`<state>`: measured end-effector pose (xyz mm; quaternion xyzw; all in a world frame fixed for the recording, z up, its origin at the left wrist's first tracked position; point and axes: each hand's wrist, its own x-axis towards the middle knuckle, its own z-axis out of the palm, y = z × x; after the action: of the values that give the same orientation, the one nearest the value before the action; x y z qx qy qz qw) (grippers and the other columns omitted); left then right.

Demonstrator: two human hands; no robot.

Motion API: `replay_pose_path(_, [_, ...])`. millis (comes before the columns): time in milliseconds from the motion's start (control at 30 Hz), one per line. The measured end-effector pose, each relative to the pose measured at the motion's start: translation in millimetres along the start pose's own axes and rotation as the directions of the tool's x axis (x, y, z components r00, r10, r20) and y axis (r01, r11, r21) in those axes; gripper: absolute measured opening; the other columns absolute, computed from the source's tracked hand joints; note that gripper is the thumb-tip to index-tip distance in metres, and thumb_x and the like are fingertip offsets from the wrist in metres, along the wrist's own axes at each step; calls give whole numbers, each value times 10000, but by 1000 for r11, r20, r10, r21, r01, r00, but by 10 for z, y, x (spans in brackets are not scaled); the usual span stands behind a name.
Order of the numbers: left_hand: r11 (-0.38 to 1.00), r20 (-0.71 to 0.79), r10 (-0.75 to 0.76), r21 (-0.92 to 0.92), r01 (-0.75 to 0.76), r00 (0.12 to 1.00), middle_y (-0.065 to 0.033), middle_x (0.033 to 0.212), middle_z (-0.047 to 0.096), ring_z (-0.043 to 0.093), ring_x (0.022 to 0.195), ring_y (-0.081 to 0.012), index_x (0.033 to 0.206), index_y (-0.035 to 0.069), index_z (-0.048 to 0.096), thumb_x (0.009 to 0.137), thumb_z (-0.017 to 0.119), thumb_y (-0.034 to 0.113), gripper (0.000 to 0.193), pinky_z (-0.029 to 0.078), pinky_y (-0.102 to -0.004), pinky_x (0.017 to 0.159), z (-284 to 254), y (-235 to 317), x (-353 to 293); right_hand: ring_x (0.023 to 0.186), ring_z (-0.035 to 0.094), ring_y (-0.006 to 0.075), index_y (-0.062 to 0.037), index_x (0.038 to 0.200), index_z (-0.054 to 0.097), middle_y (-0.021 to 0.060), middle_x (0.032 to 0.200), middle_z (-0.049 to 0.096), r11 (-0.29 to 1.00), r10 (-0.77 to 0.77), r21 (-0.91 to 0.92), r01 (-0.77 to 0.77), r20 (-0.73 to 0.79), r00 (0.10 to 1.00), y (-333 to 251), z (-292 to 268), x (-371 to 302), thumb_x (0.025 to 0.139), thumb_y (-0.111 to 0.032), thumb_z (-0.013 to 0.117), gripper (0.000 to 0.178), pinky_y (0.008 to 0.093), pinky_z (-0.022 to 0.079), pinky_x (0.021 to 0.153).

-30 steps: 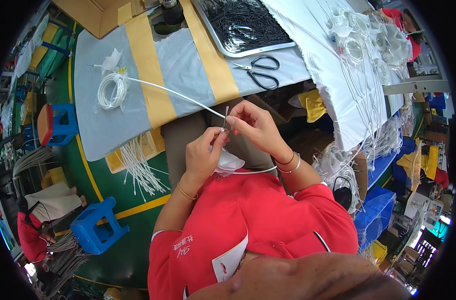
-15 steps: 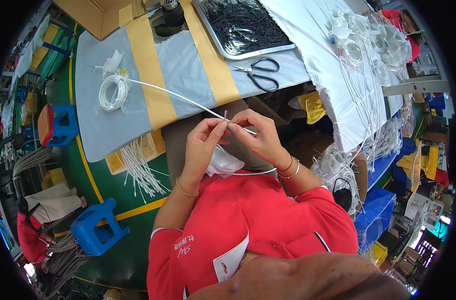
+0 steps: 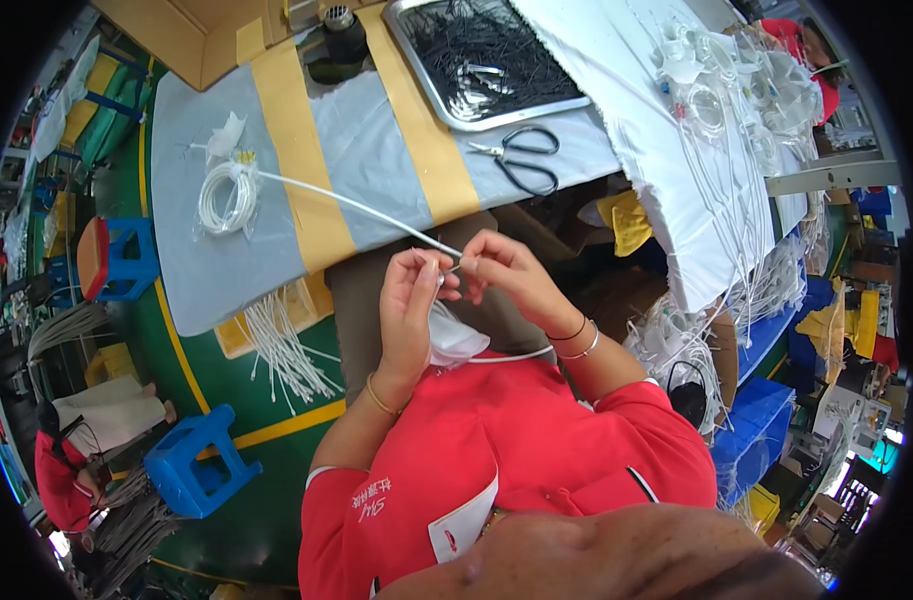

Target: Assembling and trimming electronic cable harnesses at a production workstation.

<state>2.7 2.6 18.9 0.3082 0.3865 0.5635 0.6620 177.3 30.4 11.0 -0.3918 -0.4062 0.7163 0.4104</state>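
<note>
A white cable [image 3: 346, 203] runs from a coil [image 3: 208, 208] on the grey-covered table to my hands, just off the table's near edge. My left hand [image 3: 412, 295] is closed, thumb and fingertips pinched at the cable's end. Close on its right, my right hand [image 3: 504, 272] is also closed, with its fingertips pinching thin wire at that end. The fingers hide most of the fine strands. Below the hands a piece of clear plastic bag [image 3: 454, 336] lies against my lap, with more white cable [image 3: 516, 357] beside it.
Black-handled scissors [image 3: 500, 152] lie beyond my right hand. Behind them stands a metal tray [image 3: 521, 117] of black pieces. A heat gun [image 3: 344, 38] stands at the back. Bundled white cables [image 3: 701, 105] cover the right side; a blue stool [image 3: 191, 465] stands at left.
Both hands have shifted slightly down, and the left has turned more upright. The fingertips are a little further apart. Fine strands that stuck up above the fingers are now mostly hidden.
</note>
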Motion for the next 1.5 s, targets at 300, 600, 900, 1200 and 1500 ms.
replay_pose_path(300, [997, 24, -54, 49, 53, 998, -57, 882, 627, 574, 708, -103, 1025, 47, 527, 973, 575, 50, 71, 473, -229, 643, -14, 51, 74, 628, 628, 202, -53, 974, 661, 84, 738, 665, 455, -573, -850, 265, -52, 818, -669, -406, 735, 933, -184, 639, 139, 295, 490, 597])
replay_pose_path(600, [993, 25, -102, 70, 100, 994, -39, 839, 624, 549, 632, -58, 1027, 42, 568, 979, 582, 82, 64, 410, -179, 540, -75, 100, 114, 801, 610, 287, -85, 836, 623, 75, 804, 593, -245, -693, -967, 72, 226, 684, -833, -762, 1559, 794, -138, 714, 113, 413, 500, 714])
replay_pose_path(900, [991, 11, -123, 48, 123, 992, -33, 841, 624, 551, 630, -54, 1029, 39, 566, 982, 584, 93, 73, 409, -174, 527, -135, 120, 173, 786, 619, 272, -53, 809, 615, 87, 806, 604, -90, -773, -985, 145, 161, 613, -867, -810, 1529, 817, -125, 705, 115, 376, 496, 678])
replay_pose_path(1200, [989, 5, -145, 30, 145, 989, -31, 848, 632, 562, 637, -62, 1076, 28, 590, 982, 585, 98, 118, 410, -177, 527, -164, 139, 115, 685, 638, 104, -24, 969, 581, 58, 889, 697, 693, -543, -656, 299, -203, 815, -927, -642, 1355, 961, -131, 607, 110, 241, 475, 577])
replay_pose_path(1500, [985, -35, -162, 49, 164, 986, -10, 824, 614, 540, 634, -54, 1128, 5, 620, 980, 591, 113, 186, 390, -180, 531, -173, 164, 105, 725, 652, 100, 15, 1125, 614, 66, 902, 696, 969, -168, -191, 158, -39, 985, -543, -17, 358, 953, -74, 621, 194, 209, 518, 639])
